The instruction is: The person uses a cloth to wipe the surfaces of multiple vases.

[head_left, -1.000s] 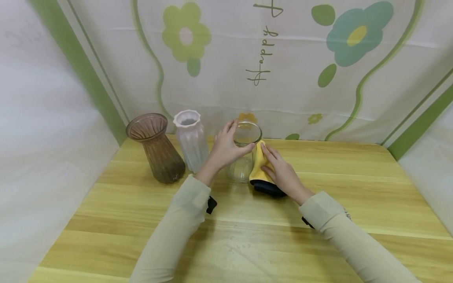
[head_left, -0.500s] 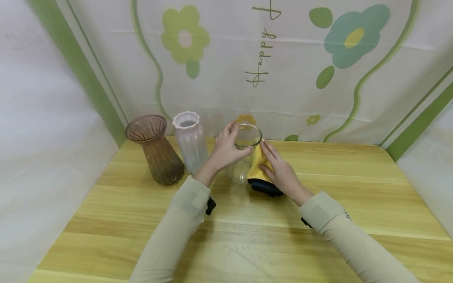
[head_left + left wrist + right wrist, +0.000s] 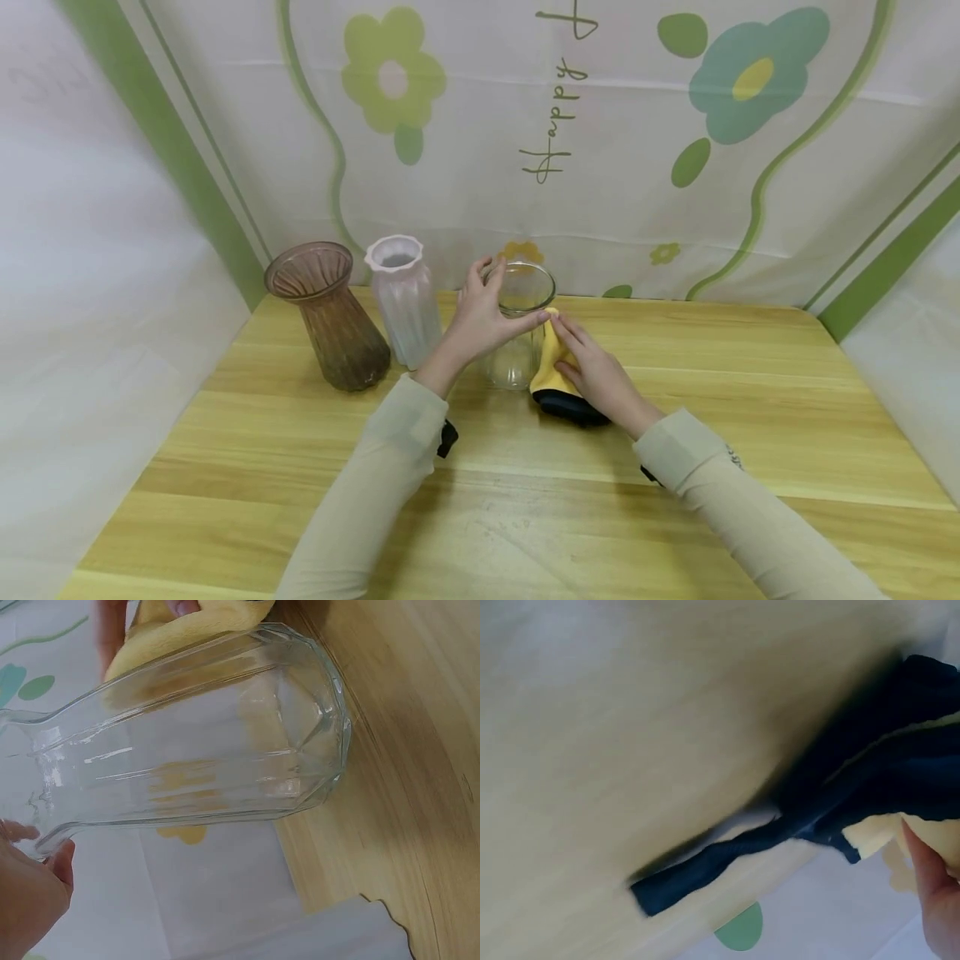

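A clear glass vase (image 3: 510, 368) with a wide rim stands upright at the back middle of the table. My left hand (image 3: 482, 321) grips it round the neck, thumb in front and fingers behind. Against the vase's right side, my right hand (image 3: 602, 377) holds a yellow cloth (image 3: 549, 365) with a black lower part. In the left wrist view, the cloth (image 3: 187, 639) lies along the outside of the glass (image 3: 217, 754), with fingers of the right hand behind it. The right wrist view shows the cloth's dark part (image 3: 889, 769) hanging down in folds.
Left of my left hand stand a pink-to-white vase (image 3: 408, 312) with a scalloped rim and a brown ribbed glass vase (image 3: 341, 333) with a flared mouth. A printed curtain (image 3: 465, 167) hangs directly behind the wooden table (image 3: 480, 517).
My right hand and the cloth rise slightly along the vase's side, then slide back down. The left hand keeps its hold on the neck, and the vase stays in place.
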`<move>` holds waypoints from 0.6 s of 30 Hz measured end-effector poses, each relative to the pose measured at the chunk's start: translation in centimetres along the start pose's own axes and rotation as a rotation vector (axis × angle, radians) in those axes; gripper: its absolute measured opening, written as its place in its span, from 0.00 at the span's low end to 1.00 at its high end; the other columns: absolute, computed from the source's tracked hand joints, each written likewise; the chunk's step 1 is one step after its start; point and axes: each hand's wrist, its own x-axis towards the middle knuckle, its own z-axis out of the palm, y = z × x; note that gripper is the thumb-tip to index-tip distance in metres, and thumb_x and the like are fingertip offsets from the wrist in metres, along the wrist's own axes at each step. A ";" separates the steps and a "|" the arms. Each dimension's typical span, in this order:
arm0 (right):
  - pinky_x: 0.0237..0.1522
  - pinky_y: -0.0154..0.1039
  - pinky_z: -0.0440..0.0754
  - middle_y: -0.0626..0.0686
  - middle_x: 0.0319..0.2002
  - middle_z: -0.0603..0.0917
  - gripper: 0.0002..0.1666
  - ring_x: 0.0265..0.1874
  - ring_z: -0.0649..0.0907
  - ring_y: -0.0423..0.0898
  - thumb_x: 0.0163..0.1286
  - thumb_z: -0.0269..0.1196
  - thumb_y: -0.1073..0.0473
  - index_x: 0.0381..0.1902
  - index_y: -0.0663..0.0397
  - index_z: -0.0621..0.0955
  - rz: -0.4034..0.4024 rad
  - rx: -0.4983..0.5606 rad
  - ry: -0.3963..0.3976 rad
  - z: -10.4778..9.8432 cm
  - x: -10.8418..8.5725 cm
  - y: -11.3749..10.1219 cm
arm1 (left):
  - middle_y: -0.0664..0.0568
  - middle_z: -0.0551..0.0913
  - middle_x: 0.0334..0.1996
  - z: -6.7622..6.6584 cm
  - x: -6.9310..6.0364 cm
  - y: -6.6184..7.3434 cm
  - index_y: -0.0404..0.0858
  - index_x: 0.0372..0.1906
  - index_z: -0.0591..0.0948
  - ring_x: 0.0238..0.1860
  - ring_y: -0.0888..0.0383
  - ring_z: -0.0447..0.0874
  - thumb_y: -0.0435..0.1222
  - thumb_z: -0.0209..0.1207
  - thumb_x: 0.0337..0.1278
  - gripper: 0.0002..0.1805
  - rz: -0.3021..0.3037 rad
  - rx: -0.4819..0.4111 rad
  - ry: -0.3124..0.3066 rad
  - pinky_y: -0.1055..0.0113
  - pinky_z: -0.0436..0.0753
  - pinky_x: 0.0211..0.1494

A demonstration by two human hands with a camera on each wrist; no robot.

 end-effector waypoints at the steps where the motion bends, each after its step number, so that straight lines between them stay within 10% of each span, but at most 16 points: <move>1: 0.37 0.48 0.84 0.63 0.69 0.65 0.42 0.26 0.82 0.55 0.63 0.64 0.65 0.72 0.58 0.60 0.006 -0.004 -0.014 0.0 -0.1 0.0 | 0.44 0.43 0.75 0.0 0.0 0.0 0.42 0.77 0.45 0.74 0.38 0.48 0.62 0.63 0.47 0.59 -0.001 -0.001 0.000 0.38 0.59 0.71; 18: 0.35 0.45 0.84 0.62 0.69 0.65 0.42 0.19 0.77 0.50 0.62 0.65 0.66 0.72 0.60 0.61 -0.035 0.009 0.067 -0.4 0.6 -0.4 | 0.44 0.51 0.75 -0.6 0.0 0.0 0.44 0.76 0.51 0.75 0.42 0.49 0.56 0.61 0.54 0.50 0.028 0.024 0.014 0.40 0.51 0.75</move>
